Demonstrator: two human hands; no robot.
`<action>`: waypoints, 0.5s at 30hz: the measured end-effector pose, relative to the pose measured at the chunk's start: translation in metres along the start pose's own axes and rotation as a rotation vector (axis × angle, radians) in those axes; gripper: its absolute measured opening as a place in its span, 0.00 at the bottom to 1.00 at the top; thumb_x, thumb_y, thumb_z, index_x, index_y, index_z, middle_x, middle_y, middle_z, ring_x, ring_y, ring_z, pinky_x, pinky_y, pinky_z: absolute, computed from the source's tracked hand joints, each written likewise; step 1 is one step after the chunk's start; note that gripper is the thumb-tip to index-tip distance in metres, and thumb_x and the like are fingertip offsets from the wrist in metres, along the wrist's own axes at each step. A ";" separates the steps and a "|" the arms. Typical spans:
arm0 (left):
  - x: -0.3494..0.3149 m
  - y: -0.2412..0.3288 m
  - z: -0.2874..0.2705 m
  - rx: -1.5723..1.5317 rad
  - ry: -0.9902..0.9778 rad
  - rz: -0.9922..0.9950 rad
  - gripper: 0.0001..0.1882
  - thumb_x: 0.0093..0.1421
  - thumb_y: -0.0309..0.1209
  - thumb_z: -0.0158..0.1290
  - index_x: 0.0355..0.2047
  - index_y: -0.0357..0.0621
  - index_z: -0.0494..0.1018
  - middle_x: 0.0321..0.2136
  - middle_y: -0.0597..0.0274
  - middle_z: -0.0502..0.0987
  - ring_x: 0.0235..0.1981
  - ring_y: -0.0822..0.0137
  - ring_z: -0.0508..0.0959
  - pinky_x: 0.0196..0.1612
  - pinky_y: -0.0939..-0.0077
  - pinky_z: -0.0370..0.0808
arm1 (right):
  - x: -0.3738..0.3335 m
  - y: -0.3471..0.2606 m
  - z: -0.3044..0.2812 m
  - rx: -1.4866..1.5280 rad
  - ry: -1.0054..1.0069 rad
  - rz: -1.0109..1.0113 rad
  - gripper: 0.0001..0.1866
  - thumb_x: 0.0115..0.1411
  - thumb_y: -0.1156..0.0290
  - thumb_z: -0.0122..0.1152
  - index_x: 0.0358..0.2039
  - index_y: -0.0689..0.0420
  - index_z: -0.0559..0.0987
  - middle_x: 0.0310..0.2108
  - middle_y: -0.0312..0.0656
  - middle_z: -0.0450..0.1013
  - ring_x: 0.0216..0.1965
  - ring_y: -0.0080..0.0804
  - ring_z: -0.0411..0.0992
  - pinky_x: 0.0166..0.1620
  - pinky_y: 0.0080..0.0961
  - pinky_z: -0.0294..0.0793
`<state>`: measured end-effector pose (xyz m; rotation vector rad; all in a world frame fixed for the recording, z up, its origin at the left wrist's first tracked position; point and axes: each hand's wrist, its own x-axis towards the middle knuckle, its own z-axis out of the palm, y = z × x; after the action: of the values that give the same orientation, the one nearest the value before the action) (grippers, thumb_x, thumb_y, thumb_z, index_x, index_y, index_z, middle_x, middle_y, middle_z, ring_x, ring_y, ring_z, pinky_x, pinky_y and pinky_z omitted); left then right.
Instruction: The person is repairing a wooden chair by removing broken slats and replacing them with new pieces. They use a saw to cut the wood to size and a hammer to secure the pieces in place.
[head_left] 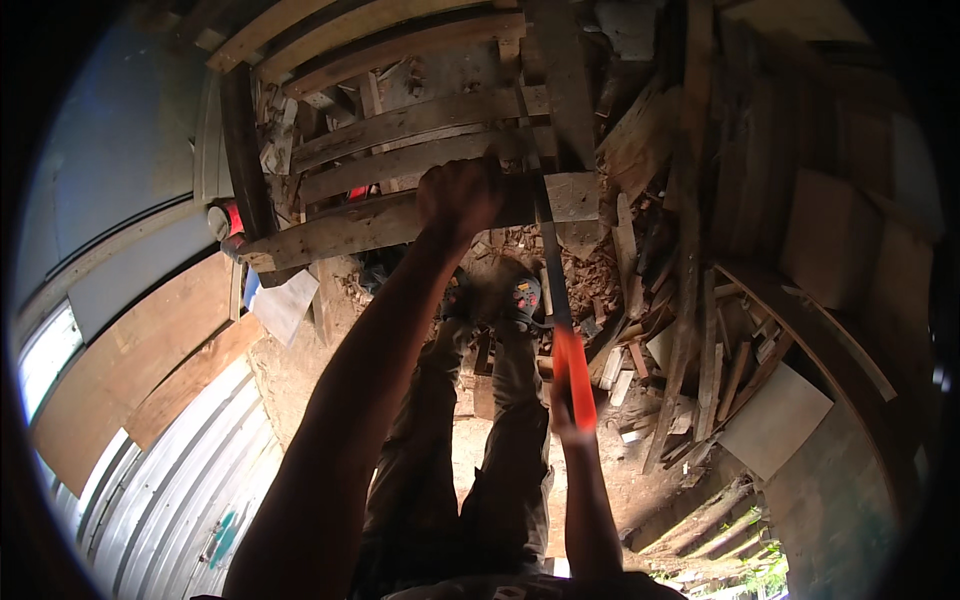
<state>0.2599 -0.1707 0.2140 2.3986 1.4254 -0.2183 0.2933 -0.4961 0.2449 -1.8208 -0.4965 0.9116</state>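
Note:
A wooden pallet [345,226] of rough slats stands in front of me. My left hand [462,197] is closed over its near board, knuckles up. In my right hand [572,425], low and to the right, is the orange handle of a handsaw [574,372]. The saw's long dark blade runs forward and crosses the pallet's near board just right of my left hand. My right fingers are partly hidden and blurred behind the handle. I cannot make out how deep the blade sits in the wood.
My shoes [524,298] stand close to the pallet's near side. Broken wood scraps [590,285] litter the ground, and loose planks [690,250] lean on the right. Corrugated metal sheet [190,500] and plywood [150,365] line the left. A pale board [775,420] lies lower right.

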 end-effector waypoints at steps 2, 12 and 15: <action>0.009 -0.001 0.010 0.073 -0.034 0.069 0.25 0.69 0.43 0.38 0.24 0.45 0.79 0.25 0.43 0.81 0.28 0.47 0.84 0.33 0.51 0.81 | 0.072 -0.021 0.040 0.004 0.060 -0.156 0.07 0.54 0.71 0.64 0.22 0.58 0.77 0.17 0.43 0.71 0.18 0.41 0.72 0.25 0.28 0.70; 0.001 0.000 0.004 -0.040 0.209 0.018 0.27 0.69 0.43 0.42 0.17 0.42 0.78 0.18 0.48 0.80 0.25 0.45 0.83 0.35 0.53 0.81 | -0.093 -0.004 -0.038 -0.182 -0.161 -0.039 0.18 0.60 0.71 0.61 0.52 0.54 0.77 0.22 0.35 0.76 0.18 0.27 0.73 0.22 0.23 0.69; 0.006 -0.002 0.011 0.023 0.080 0.001 0.28 0.70 0.45 0.39 0.22 0.43 0.79 0.21 0.46 0.81 0.30 0.46 0.84 0.38 0.51 0.81 | 0.017 -0.021 0.011 -0.052 -0.089 -0.130 0.05 0.54 0.73 0.65 0.31 0.57 0.78 0.21 0.39 0.75 0.18 0.30 0.73 0.22 0.25 0.69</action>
<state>0.2613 -0.1692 0.2020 2.4516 1.4644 -0.1410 0.2970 -0.4694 0.2555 -1.7775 -0.6926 0.9003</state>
